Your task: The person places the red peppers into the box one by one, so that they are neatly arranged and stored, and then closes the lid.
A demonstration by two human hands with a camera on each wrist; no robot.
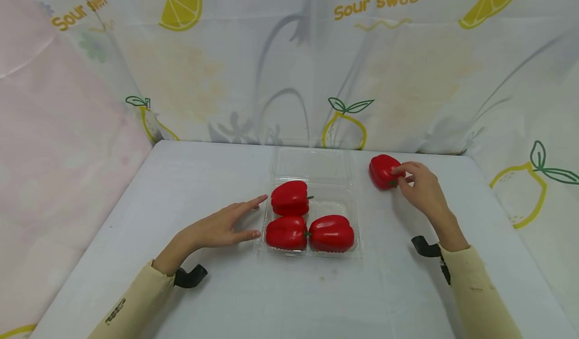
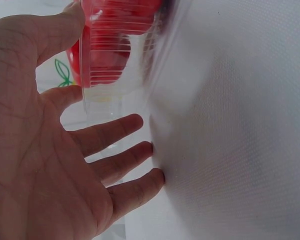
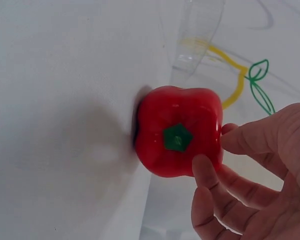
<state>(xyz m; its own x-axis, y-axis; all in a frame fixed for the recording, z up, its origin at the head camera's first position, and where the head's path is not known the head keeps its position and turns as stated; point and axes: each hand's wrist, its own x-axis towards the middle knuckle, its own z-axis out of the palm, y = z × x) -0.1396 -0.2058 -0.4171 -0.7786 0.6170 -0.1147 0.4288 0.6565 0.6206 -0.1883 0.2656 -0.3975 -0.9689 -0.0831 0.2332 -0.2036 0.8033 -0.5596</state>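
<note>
A red bell pepper (image 1: pixel 383 171) lies on its side at the back right of the table. My right hand (image 1: pixel 418 187) is at its stem end, fingers loosely bent, fingertips against the pepper's upper side; in the right wrist view its green stem end faces the camera. Left of it is a clear plastic clamshell box (image 1: pixel 334 206) with its lid (image 1: pixel 312 164) folded back. Three red bell peppers, at the back left (image 1: pixel 289 198), front left (image 1: pixel 286 233) and front right (image 1: pixel 331 233), lie in the box. Beside the box's left wall my left hand (image 1: pixel 226 224) is spread, holding nothing.
A white cloth covers the table (image 1: pixel 194 299). Behind it stands a fabric backdrop (image 1: pixel 253 57) printed with lemons, and a pink cloth (image 1: pixel 63 153) hangs at the left. A black curved piece sits at each wrist, left (image 1: pixel 191 277) and right (image 1: pixel 426 247).
</note>
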